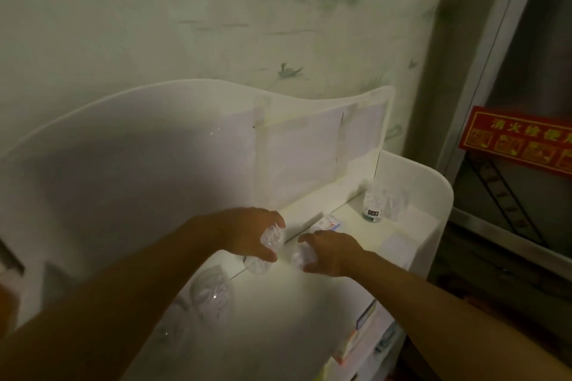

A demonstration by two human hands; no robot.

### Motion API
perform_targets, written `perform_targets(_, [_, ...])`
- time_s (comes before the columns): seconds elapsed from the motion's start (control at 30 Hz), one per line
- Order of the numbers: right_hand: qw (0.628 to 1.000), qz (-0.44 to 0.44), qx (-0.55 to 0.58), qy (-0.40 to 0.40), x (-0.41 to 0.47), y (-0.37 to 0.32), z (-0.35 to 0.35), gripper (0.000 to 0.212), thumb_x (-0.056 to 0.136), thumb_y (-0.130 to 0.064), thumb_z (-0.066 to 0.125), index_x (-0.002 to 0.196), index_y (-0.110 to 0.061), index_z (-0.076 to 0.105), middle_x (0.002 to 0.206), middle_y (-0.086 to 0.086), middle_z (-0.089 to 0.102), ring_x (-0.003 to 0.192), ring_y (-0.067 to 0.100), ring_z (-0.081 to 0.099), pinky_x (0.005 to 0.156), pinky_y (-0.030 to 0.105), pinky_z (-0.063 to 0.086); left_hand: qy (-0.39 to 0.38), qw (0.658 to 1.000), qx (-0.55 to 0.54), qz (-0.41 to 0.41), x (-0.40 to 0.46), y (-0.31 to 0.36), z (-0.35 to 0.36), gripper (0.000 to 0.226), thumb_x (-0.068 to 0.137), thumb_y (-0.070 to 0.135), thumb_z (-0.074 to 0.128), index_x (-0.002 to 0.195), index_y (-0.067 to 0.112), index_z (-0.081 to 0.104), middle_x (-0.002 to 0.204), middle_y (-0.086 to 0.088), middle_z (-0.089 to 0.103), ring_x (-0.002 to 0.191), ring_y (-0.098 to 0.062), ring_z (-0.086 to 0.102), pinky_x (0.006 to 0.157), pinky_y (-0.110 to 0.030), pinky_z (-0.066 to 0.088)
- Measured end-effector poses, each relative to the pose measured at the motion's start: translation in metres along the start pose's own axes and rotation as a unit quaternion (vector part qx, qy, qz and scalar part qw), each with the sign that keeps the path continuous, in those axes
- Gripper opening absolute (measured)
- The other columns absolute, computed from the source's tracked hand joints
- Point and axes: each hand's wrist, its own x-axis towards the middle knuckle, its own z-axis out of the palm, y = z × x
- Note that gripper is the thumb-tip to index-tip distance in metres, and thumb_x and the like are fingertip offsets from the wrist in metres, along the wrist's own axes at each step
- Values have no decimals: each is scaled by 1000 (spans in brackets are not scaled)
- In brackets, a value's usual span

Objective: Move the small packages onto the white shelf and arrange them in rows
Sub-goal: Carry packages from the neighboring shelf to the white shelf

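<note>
The light is dim, so much stays vague to me. My left hand (250,233) curls around a small crinkly clear plastic package (272,238); my right hand (329,252) cups a second clear package (301,257) just beside it, both low over the glossy white shelf (294,303). A third clear package (210,292) lies nearer, partly behind my left forearm. At the far corner stands a clear bottle with a dark label (374,202). A flat printed packet (328,224) lies half hidden behind my right hand.
</note>
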Motion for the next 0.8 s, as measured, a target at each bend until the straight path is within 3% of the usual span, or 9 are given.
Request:
perform_targets(0.1, [999,-17,-15,39,16,-2,6,60,91,-52,52,141,-21,41,142,5,51,128,26,49,106,40,38,-1,1000,13,-5,8,1,1,71,82,45,71,141,22,39,143,2,47,128,-18,47,107,-30,36])
perform_targets(0.23, [997,-42,-53,27,36,4,12,60,91,-51,50,140,-18,39,144,10,47,133,31,41,111,47,30,-16,999,16,-29,11,2,3,75,88,41,65,148,19,27,153,-1,34,139,-19,35,114,-30,28])
perform_targets(0.37, [994,-95,-49,7,51,19,7,59,91,-48,50,140,-19,35,141,14,47,133,34,38,109,49,28,39,997,12,-59,11,4,0,72,80,47,73,140,26,39,140,7,47,127,-14,48,106,-30,40])
perform_targets(0.5, [984,-162,-74,4,63,32,8,69,87,-50,57,145,-22,31,147,12,40,136,35,32,111,50,25,46,992,43,-106,17,13,4,73,78,53,71,139,32,39,140,12,45,125,-10,46,103,-20,35])
perform_targets(0.6, [981,-192,-40,-15,67,45,5,81,84,-60,57,150,-25,25,153,6,32,138,34,29,113,50,23,51,989,27,-139,31,27,3,79,73,58,73,140,35,38,140,12,45,126,-10,46,107,-24,36])
perform_targets(0.8, [974,-225,-27,0,68,93,-26,69,88,-57,54,146,-28,32,150,3,37,132,29,37,106,42,31,79,987,7,-140,69,70,-7,76,75,58,71,140,36,38,140,16,43,124,-5,45,103,-16,33])
